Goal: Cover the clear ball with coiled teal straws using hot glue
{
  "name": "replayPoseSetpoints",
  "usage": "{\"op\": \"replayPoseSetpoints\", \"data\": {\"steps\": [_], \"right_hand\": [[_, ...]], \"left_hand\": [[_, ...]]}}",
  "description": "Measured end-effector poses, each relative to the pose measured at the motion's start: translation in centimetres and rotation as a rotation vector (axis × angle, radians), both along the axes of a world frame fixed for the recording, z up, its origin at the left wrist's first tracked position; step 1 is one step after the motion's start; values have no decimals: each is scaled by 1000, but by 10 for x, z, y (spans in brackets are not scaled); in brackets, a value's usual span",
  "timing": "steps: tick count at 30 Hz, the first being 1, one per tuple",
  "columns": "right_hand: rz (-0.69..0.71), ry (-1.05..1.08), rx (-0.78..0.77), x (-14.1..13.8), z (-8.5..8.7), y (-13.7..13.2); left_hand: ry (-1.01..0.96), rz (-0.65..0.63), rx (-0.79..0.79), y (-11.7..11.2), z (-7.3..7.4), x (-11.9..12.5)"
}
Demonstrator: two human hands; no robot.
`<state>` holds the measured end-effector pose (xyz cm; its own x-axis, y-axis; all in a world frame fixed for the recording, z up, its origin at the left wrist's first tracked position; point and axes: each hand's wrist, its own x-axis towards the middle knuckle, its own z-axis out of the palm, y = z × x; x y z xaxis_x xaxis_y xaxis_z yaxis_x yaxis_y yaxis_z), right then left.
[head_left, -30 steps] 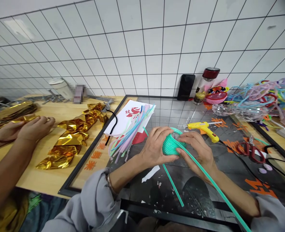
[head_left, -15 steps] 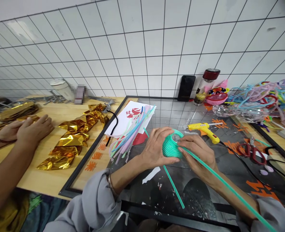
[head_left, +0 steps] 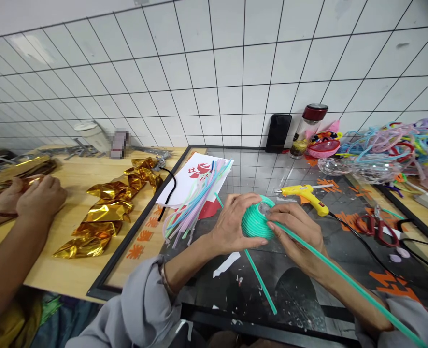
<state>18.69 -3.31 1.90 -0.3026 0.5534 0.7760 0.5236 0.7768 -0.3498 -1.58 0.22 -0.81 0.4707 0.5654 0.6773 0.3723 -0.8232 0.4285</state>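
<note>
A ball wound in green coils (head_left: 254, 225) is cupped in my left hand (head_left: 232, 220), thumb beneath it and fingers over its far side. Clear plastic shows through an uncovered round spot at its top. My right hand (head_left: 297, 229) pinches a long green strip (head_left: 348, 276) against that spot. From there the strip runs down over my right forearm and out of view at the bottom right. Another green strip (head_left: 261, 281) lies on the dark glass tabletop below the ball.
A yellow glue gun (head_left: 308, 194) with a black cord, red-handled scissors (head_left: 377, 227) and a pile of coloured strips (head_left: 391, 145) are to the right. Pastel strips (head_left: 203, 198) lie on white paper. At left, another person's hands (head_left: 36, 198) are beside gold foil (head_left: 98, 217).
The ball has turned slightly in my hands, which hold nearly the same place. The other person's hands have moved a little to the left.
</note>
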Motion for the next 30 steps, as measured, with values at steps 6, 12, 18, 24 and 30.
{"op": "replayPoseSetpoints", "data": {"steps": [6,12,18,24,30], "right_hand": [[-1,15,-21,0,0,0],[2,17,-29,0,1,0],[24,48,-38,-2,8,5],[20,131,-165,-6,14,10],[-7,66,-173,-6,22,16]], "left_hand": [[-38,-24,-10,-1,-3,-1],[-25,-31,-6,-2,3,0],[-24,2,-7,-3,5,2],[-5,-21,43,-1,2,1],[72,-57,79,-1,5,-2]]}}
